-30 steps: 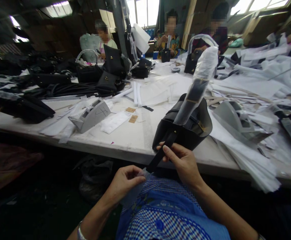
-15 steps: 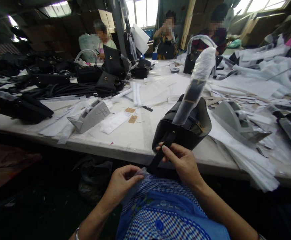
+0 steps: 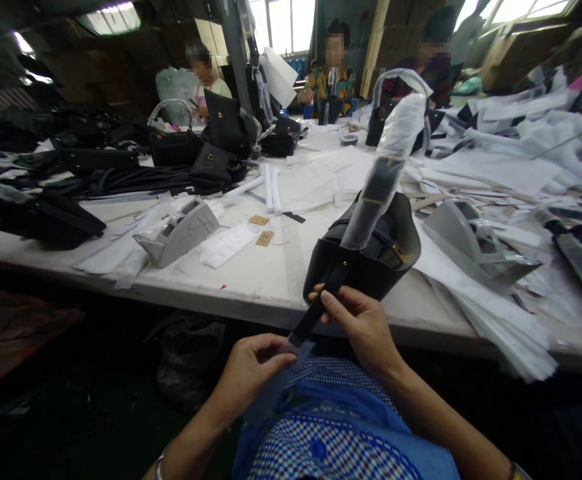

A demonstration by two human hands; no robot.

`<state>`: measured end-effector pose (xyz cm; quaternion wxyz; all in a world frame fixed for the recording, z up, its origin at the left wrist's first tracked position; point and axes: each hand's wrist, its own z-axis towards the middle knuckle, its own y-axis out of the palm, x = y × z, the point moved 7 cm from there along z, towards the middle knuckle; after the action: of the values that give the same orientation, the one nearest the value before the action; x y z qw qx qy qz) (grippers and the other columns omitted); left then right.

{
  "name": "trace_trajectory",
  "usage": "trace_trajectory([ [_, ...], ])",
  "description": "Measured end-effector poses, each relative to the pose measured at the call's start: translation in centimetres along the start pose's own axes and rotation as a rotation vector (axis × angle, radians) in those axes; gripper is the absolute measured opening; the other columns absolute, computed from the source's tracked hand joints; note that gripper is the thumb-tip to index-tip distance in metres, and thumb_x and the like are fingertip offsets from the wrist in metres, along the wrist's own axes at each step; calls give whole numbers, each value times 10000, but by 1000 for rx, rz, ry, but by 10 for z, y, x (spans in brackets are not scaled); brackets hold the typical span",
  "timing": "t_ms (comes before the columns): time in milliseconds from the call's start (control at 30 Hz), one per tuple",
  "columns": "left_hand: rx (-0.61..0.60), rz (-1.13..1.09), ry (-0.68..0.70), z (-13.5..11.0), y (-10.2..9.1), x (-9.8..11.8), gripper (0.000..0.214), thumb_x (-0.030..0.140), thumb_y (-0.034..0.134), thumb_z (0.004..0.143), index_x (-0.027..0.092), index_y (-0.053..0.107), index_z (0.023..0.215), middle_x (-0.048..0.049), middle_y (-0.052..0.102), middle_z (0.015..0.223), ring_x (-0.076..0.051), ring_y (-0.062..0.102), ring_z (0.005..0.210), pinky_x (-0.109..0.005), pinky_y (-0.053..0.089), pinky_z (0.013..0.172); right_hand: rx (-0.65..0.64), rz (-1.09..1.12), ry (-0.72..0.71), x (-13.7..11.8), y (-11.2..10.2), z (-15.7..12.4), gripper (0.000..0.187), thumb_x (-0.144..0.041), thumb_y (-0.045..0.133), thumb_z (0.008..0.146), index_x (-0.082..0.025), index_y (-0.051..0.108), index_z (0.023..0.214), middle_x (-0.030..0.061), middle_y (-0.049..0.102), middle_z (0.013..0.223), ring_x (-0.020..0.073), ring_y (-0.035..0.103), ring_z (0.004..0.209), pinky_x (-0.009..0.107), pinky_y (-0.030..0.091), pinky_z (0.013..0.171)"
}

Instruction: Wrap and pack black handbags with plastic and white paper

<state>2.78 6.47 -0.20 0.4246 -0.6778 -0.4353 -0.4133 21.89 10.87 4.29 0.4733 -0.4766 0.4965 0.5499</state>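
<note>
A black handbag (image 3: 388, 273) stands at the table's front edge, its upper strap wrapped in clear plastic. From its near side a black strap (image 3: 309, 323) runs down toward my lap. My right hand (image 3: 365, 327) pinches this strap between thumb and fingers, just below the bag. Lower and to the left, my left hand (image 3: 255, 370) grips a strip of translucent plastic film (image 3: 271, 393) at the strap's free end. The film trails down over the blue checked apron (image 3: 315, 420). Whether it goes around the strap end or only lies against it, I cannot tell.
Grey tape dispensers stand left (image 3: 181, 233) and right (image 3: 475, 237) of the bag. White foam sheets (image 3: 491, 313) hang over the front edge. Small brown tags (image 3: 264, 238) lie mid-table. Black bags (image 3: 215, 163) are piled further back, where several people sit across the table.
My left hand has moved slightly right with the film, which now meets the strap's end. My right hand keeps its pinch. Across the table, a person has lowered a hand from the face.
</note>
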Motion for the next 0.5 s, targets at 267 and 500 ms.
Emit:
trace_trajectory([
  [267, -4, -190, 1, 12, 10, 12, 318, 436, 742, 784, 154, 776, 927, -74, 765, 866, -209, 662, 782, -276, 482, 704, -44, -27, -4, 5, -1, 2, 317, -445, 672, 892, -182, 747, 1051, 50, 735, 875, 124, 602, 623, 256, 515, 628],
  [500, 7, -308, 112, 41, 35, 52, 347, 459, 739, 800, 150, 769, 955, -79, 769, 881, -200, 677, 785, -269, 500, 695, -4, -456, -168, -18, -17, -4, 407, -448, 534, 971, -187, 688, 699, -8, 578, 558, 122, 516, 509, 249, 391, 512],
])
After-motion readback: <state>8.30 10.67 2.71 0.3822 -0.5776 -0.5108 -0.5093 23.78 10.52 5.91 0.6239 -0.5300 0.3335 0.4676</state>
